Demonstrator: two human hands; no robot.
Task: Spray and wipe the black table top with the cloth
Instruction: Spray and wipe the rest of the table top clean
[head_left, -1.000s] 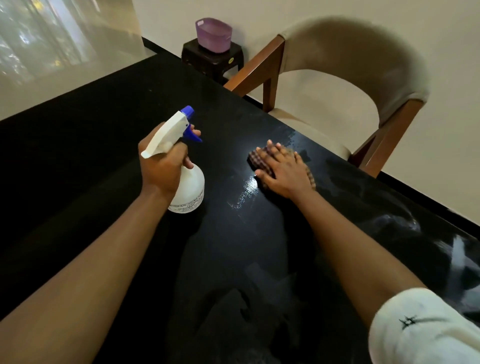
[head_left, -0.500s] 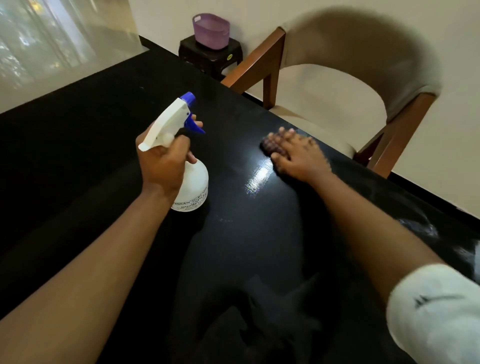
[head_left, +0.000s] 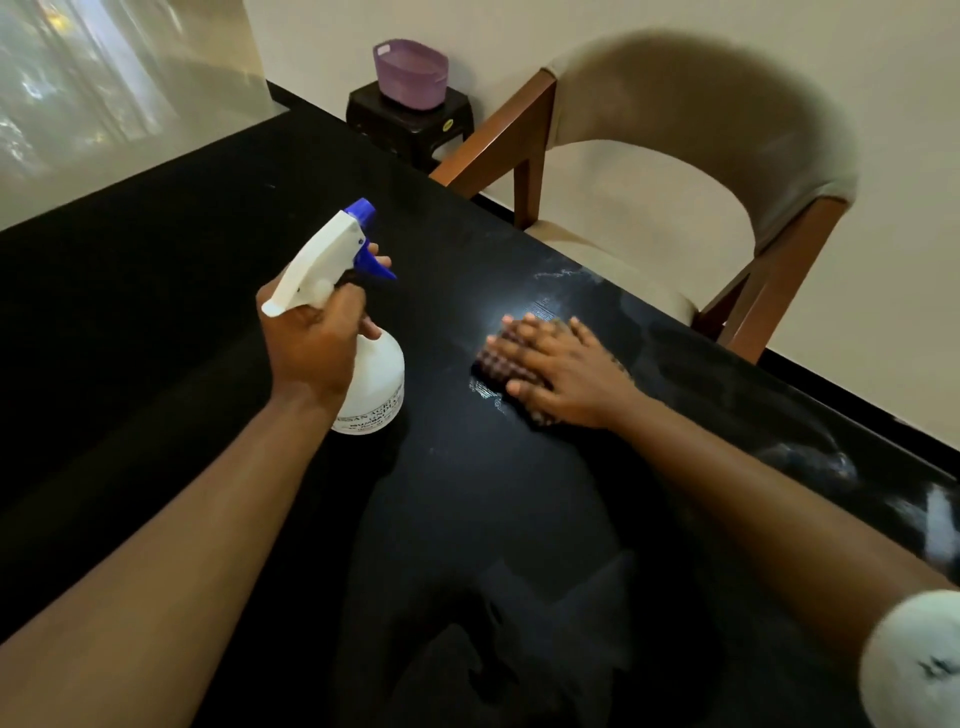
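Note:
The black table top (head_left: 171, 322) fills most of the view and shines wet near its right edge. My left hand (head_left: 311, 348) grips the neck of a white spray bottle (head_left: 376, 384) with a blue nozzle, held upright just above the table. To its right, my right hand (head_left: 561, 369) lies flat with fingers spread, pressing a dark checked cloth (head_left: 496, 361) onto the table. Most of the cloth is hidden under the hand. Wet streaks glint just beyond the fingertips.
A wooden chair with a beige seat and back (head_left: 685, 156) stands against the table's right edge. A small dark stool (head_left: 410, 124) carries a purple tub (head_left: 410, 73) in the far corner. Pale walls rise behind, and more smears show at the near right edge.
My right hand has slid the cloth back from the table's right edge towards the middle and nearer the bottle. The left hand has kept the bottle in about the same spot.

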